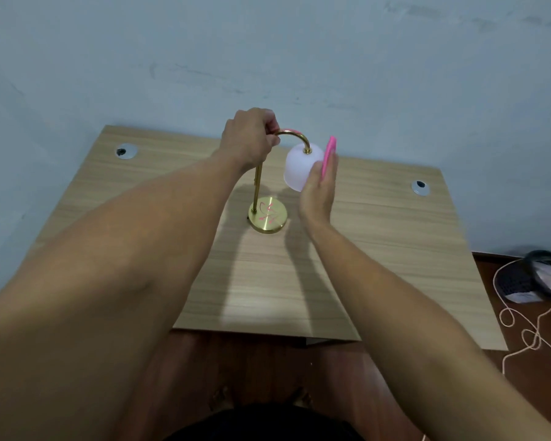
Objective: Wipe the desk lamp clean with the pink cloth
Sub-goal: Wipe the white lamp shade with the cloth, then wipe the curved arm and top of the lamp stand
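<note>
Both forearms reach far over the desk (379, 249). Left hand (247, 140) grips the desk lamp (269, 214) neck — steadying it; right hand (320, 189), fingers straight together, presses the pink cloth (329, 154) against the shade (301, 168).

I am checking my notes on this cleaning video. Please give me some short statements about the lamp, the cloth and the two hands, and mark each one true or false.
1. The left hand grips the curved gold neck of the desk lamp. True.
2. The pink cloth lies flat on the desk. False: the right hand holds it with straight fingers against the side of the white shade.
3. The lamp stands upright on its round gold base. True.
4. The shade is black. False: it is white.
5. The right hand holds the lamp's base. False: it is up at the shade.
</note>
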